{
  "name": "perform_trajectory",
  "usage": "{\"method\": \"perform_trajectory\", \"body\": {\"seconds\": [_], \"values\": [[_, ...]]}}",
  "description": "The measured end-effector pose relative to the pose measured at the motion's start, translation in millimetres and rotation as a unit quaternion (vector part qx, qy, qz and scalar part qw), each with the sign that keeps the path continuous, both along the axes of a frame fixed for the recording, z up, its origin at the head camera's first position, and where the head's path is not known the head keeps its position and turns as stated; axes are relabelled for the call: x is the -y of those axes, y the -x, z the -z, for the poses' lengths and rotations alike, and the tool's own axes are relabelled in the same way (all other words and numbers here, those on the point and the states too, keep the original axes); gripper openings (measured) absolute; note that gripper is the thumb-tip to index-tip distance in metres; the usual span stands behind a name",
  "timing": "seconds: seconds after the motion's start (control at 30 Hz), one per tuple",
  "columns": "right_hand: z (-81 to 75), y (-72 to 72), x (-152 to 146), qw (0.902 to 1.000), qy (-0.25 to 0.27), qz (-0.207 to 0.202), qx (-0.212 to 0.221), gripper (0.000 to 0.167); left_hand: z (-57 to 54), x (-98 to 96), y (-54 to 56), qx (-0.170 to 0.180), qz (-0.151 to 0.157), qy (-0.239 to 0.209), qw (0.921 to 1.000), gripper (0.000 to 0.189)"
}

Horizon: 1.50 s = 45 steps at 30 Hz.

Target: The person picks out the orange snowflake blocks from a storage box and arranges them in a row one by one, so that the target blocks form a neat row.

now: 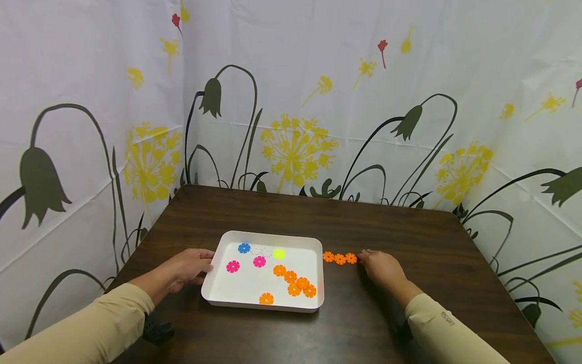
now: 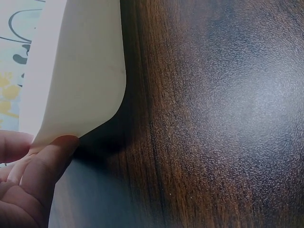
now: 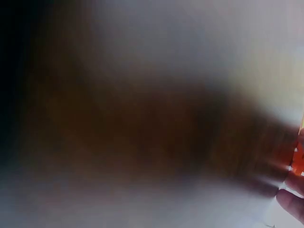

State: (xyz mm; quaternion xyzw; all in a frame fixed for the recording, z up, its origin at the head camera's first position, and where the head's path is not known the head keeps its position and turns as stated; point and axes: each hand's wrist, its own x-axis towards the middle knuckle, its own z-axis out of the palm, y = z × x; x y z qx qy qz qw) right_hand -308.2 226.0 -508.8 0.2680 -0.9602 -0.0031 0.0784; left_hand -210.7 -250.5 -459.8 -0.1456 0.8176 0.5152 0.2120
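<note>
A white tray (image 1: 254,283) stands on the table with several notched, flower-like plastic discs in it. My left hand (image 1: 188,268) grips the tray's left side; the left wrist view has its thumb and a finger (image 2: 50,161) pinching the tray's edge. To the right of the tray extends a chain of orange discs (image 1: 339,259). My right hand (image 1: 379,268) pinches the chain's right end, its fingertips partly hidden. Mostly blurred, the right wrist view shows some orange (image 3: 298,161) between the fingers at its right edge. Whether the chain touches the table I cannot tell.
Inside the tray lie a blue disc (image 1: 244,248), a yellow disc (image 1: 279,254), two pink discs (image 1: 259,261), pale discs (image 1: 261,251) and several orange discs (image 1: 290,276). The dark wooden table (image 1: 364,217) meets a flower-printed curtain (image 1: 291,101) behind.
</note>
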Motion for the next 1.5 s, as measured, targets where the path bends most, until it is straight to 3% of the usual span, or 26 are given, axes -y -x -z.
{"method": "perform_trajectory", "body": {"seconds": [0.13, 0.27, 0.37, 0.47, 0.53, 0.57, 0.67, 0.73, 0.8, 0.9, 1.03, 1.17, 1.33, 1.5], "values": [[2.2, -1.9, 3, 0.9995, -0.025, 0.005, 0.017, 0.029, -2.3, 0.9, -0.7, 0.000, 0.002, 0.003, 1.0000, 0.050], [-8.8, -1.3, 6, 0.9976, -0.026, 0.011, 0.063, 0.033, -1.7, 1.5, -0.5, -0.001, 0.003, 0.001, 1.0000, 0.050], [-24.0, 3.7, 6, 0.9919, 0.023, 0.032, 0.121, 0.035, 1.2, 2.0, 0.1, -0.007, 0.004, -0.007, 0.9999, 0.049], [-40.5, 13.5, 6, 0.9773, 0.108, 0.055, 0.174, 0.037, 4.3, 2.2, 0.5, -0.015, 0.005, -0.016, 0.9997, 0.047], [-52.6, 20.5, 9, 0.9561, 0.183, 0.065, 0.219, 0.037, 5.8, 2.4, 0.3, -0.020, 0.005, -0.022, 0.9995, 0.046], [-58.2, 23.7, 12, 0.9410, 0.224, 0.066, 0.245, 0.036, 6.2, 2.7, 0.1, -0.021, 0.005, -0.022, 0.9995, 0.046], [-74.6, 28.6, 28, 0.8873, 0.323, 0.062, 0.323, 0.032, 6.4, 3.2, -0.5, -0.020, 0.003, -0.021, 0.9996, 0.046], [-82.5, 27.0, 45, 0.8549, 0.361, 0.058, 0.368, 0.031, 6.3, 3.4, -1.1, -0.019, 0.000, -0.020, 0.9996, 0.046], [-87.5, 23.5, 66, 0.8434, 0.364, 0.053, 0.392, 0.029, 5.9, 3.6, -1.7, -0.018, 0.000, -0.018, 0.9997, 0.046], [-89.8, 17.7, 98, 0.8538, 0.326, 0.036, 0.404, 0.026, 5.3, 3.9, -2.1, -0.018, 0.001, -0.014, 0.9997, 0.046], [-83.6, 11.7, 135, 0.8887, 0.230, 0.008, 0.397, 0.029, 3.8, 2.8, -1.9, -0.017, 0.003, -0.009, 0.9998, 0.047], [-73.5, 1.2, 164, 0.9139, 0.134, -0.002, 0.383, 0.032, 4.1, 1.5, -1.1, -0.014, 0.002, -0.009, 0.9999, 0.047], [-59.4, -11.5, 187, 0.9431, 0.019, 0.001, 0.332, 0.030, 5.0, 1.7, -0.9, -0.014, -0.001, -0.015, 0.9998, 0.045], [-47.5, -19.0, 197, 0.9605, -0.029, -0.013, 0.277, 0.029, 3.8, 3.7, -1.6, -0.011, -0.002, -0.009, 0.9999, 0.045]]}}
